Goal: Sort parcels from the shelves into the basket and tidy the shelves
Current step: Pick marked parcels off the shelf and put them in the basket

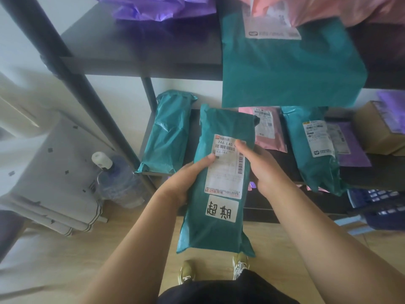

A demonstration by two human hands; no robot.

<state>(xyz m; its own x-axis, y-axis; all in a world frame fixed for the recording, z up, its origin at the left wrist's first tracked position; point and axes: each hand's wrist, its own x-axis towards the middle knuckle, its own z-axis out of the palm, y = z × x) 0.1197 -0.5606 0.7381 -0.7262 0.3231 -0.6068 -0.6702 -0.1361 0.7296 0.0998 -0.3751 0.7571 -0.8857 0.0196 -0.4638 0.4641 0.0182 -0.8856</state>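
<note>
1. Head view: left hand (186,178) and right hand (260,170) both grip a teal parcel (219,227) by its sides, above the floor, in front of the lower shelf (285,163).
2. Much seems left: several other parcels (168,132) lie on both shelves, and how many are already sorted cannot be told.
3. Its label reads "746 L40" and a white sticker (221,208) says "超期" — finer print is unreadable.
</note>
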